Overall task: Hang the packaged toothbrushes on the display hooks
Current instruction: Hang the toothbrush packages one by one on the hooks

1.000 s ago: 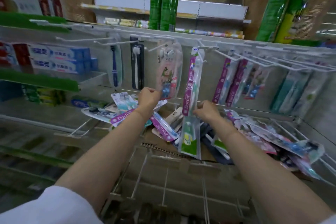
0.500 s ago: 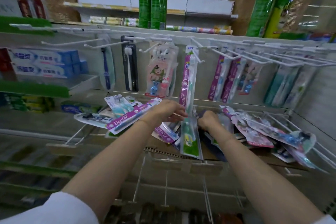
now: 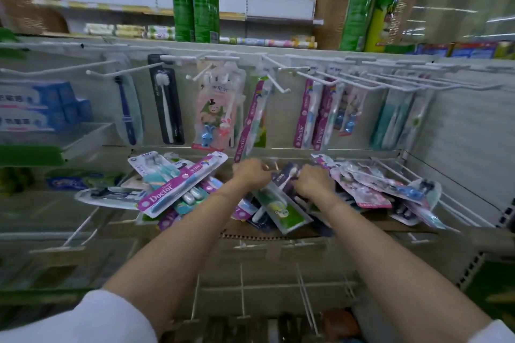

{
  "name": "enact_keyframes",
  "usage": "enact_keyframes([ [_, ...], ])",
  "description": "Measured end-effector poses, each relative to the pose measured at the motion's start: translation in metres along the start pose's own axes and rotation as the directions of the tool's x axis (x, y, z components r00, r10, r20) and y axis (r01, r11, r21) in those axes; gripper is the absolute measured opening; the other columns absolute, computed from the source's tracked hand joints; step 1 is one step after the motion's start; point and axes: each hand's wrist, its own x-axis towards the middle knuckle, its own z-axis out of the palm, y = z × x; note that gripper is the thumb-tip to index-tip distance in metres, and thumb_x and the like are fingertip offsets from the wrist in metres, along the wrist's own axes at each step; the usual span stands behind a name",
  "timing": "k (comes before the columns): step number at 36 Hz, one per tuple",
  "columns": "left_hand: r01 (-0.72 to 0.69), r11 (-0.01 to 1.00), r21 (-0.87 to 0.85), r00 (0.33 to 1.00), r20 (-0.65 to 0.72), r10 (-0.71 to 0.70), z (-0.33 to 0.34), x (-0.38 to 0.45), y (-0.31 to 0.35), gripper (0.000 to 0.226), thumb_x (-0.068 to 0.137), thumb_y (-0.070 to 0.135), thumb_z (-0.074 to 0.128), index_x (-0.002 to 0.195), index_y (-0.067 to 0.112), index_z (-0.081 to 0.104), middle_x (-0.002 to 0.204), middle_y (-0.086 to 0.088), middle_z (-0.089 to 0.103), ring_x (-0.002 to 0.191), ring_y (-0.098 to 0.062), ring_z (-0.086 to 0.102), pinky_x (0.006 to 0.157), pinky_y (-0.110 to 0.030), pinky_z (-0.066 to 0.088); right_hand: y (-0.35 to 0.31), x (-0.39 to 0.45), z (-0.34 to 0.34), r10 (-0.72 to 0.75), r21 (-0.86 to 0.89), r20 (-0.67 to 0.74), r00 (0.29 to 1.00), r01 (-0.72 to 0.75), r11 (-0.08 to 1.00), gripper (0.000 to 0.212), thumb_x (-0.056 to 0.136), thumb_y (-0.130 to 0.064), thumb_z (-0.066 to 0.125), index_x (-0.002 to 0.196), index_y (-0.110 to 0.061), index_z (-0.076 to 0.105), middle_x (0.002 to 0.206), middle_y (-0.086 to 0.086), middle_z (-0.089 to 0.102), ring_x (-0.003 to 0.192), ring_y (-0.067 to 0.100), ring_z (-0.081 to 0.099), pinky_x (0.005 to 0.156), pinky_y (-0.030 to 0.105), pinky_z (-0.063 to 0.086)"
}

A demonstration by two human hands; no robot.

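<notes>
A heap of packaged toothbrushes [image 3: 362, 189] lies on a cardboard tray [image 3: 278, 232] below the white display hooks [image 3: 278, 83]. My right hand [image 3: 315, 182] grips a dark toothbrush pack [image 3: 284, 177] at the top of the heap. My left hand [image 3: 250, 175] has its fingers curled at the same pack's upper end. A purple Doctor pack [image 3: 252, 122] hangs on the middle hook just above my hands. Another purple Doctor pack [image 3: 181, 185] lies on the heap's left, and a green pack [image 3: 282, 211] lies under my wrists.
More packs hang on the hooks: a black one [image 3: 167, 100], a pink cartoon one [image 3: 217, 108], purple ones [image 3: 315, 114] and teal ones [image 3: 393, 117]. Long bare hooks [image 3: 418, 83] jut out at upper right. Toothpaste boxes [image 3: 41, 106] fill a shelf at left. Wire racks [image 3: 250, 287] sit below.
Both hands have dropped from the hanging purple pack to the heap and closed around the dark pack. The purple pack stays on its hook.
</notes>
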Motion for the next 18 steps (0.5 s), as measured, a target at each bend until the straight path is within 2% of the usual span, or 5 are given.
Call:
enact_keyframes([
  [3,-0.01,0.998,0.067,1.0,-0.017,0.011,0.003,0.001,0.005,0.035,0.088,0.029,0.056,0.119,0.012,0.062,0.128,-0.015,0.056,0.121,-0.031,0.05,0.101,-0.037,0.041,0.014,0.002,0.002,0.078,0.006,0.059,0.995,-0.079,0.997,0.041,0.082,-0.028,0.046,0.121,-0.019,0.057,0.132,0.01,0.05,0.124,0.035,0.042,0.101,0.05,0.037],
  [5,-0.049,0.997,0.066,0.999,0.006,0.049,0.007,-0.001,0.011,0.043,0.086,0.034,0.06,0.119,0.007,0.06,0.128,-0.016,0.055,0.121,-0.03,0.049,0.099,-0.035,0.042,0.026,0.017,0.012,0.107,-0.013,0.106,0.989,-0.106,0.994,0.049,0.072,-0.039,0.046,0.118,-0.029,0.056,0.133,0.007,0.05,0.123,0.037,0.04,0.098,0.056,0.035],
  [13,-0.156,0.978,0.135,0.987,0.06,0.149,0.025,0.004,0.031,0.055,0.077,0.017,0.07,0.128,0.011,0.051,0.133,-0.014,0.048,0.121,-0.029,0.049,0.098,-0.033,0.043,0.03,0.018,0.004,0.084,0.012,0.143,0.986,-0.087,0.996,0.053,0.071,-0.038,0.06,0.122,-0.025,0.051,0.134,0.013,0.044,0.12,0.04,0.038,0.091,0.045,0.039],
  [15,-0.124,0.982,0.14,0.991,0.059,0.116,0.027,0.005,0.034,0.059,0.078,0.015,0.067,0.133,0.013,0.044,0.138,-0.017,0.037,0.125,-0.033,0.044,0.103,-0.036,0.039,0.032,0.02,0.003,0.084,0.029,0.174,0.981,-0.091,0.995,0.064,0.07,-0.039,0.064,0.128,-0.021,0.046,0.137,0.013,0.039,0.124,0.041,0.035,0.092,0.046,0.038],
  [18,-0.035,0.989,0.141,0.998,0.059,0.026,0.03,0.008,0.035,0.066,0.08,0.015,0.064,0.139,0.013,0.034,0.143,-0.023,0.025,0.129,-0.041,0.036,0.107,-0.042,0.036,0.045,0.035,0.013,0.072,0.064,0.174,0.982,-0.084,0.994,0.087,0.049,-0.057,0.061,0.128,-0.022,0.048,0.132,0.011,0.049,0.116,0.036,0.048,0.093,0.042,0.045],
])
